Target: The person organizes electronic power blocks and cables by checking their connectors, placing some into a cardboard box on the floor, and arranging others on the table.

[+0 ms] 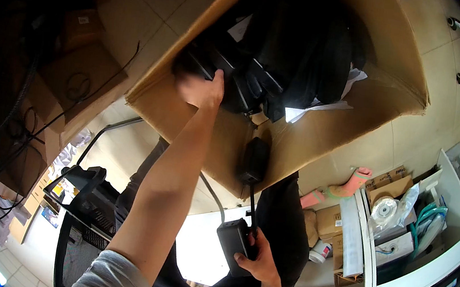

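While the left hand (202, 89) is pushed into the open cardboard box (322, 137), its fingers are curled onto a black device (232, 78) lying among dark cloth (311, 44) and white paper (317, 109); whether they are fully closed around it cannot be told, since the fingertips are lost in shadow. For this step to go well, the device is best lifted slowly, with the cable kept slack and free of the cloth. A second black block (254, 159) hangs at the box's lower edge, joined by a cord (252, 203) to the black power adapter (233, 242), which is gripped firmly in the closed right hand (259, 259). The box's depths are hidden, and the shelf (415, 269) contents at right are hard to make out.
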Demonstrator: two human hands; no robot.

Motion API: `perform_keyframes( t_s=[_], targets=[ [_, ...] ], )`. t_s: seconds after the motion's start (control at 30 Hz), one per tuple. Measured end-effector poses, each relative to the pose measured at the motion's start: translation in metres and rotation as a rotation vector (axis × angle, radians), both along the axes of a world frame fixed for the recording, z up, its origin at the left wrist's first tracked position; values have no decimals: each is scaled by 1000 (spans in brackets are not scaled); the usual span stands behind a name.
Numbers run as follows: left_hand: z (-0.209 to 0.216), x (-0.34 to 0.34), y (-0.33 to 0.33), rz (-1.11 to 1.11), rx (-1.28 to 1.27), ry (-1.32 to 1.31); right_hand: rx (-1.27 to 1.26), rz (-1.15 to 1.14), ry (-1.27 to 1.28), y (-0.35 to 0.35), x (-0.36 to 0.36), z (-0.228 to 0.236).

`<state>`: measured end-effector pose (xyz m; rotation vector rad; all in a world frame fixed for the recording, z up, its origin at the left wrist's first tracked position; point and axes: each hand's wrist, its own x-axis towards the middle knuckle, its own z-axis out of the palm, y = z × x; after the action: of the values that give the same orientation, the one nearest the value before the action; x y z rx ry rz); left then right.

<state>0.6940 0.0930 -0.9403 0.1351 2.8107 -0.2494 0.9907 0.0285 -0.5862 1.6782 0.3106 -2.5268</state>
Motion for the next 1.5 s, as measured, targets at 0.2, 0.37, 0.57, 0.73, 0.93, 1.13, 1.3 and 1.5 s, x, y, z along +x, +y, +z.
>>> perform_keyframes(
  t_s=[0.2, 0.37, 0.57, 0.73, 0.93, 1.13, 1.3, 1.5],
  targets=[
    [24, -43, 3, -309, 96, -48, 7, 31, -23, 22, -1, 3],
    [15, -38, 1, -352, 26, -44, 66, 95, -10, 21, 6, -2],
    [39, -24, -4, -430, 71, -217, 29, 42, -11, 29, 4, 1],
    [73, -20, -1, -782, 246, -394, 52, 33, -3, 35, 4, 0],
    [82, -8, -6, -812, -135, -344, 19, -24, -25, 27, 2, -1],
    [76, -6, 3, -842, -97, -297, 34, -60, -39, 21, 15, -4],
    [75, -16, 1, -861, -110, -353, 39, -29, -49, 27, 14, -3],
    [76, -10, 2, -889, -58, -300, 48, -65, -38, 26, 13, -3]
  ],
)
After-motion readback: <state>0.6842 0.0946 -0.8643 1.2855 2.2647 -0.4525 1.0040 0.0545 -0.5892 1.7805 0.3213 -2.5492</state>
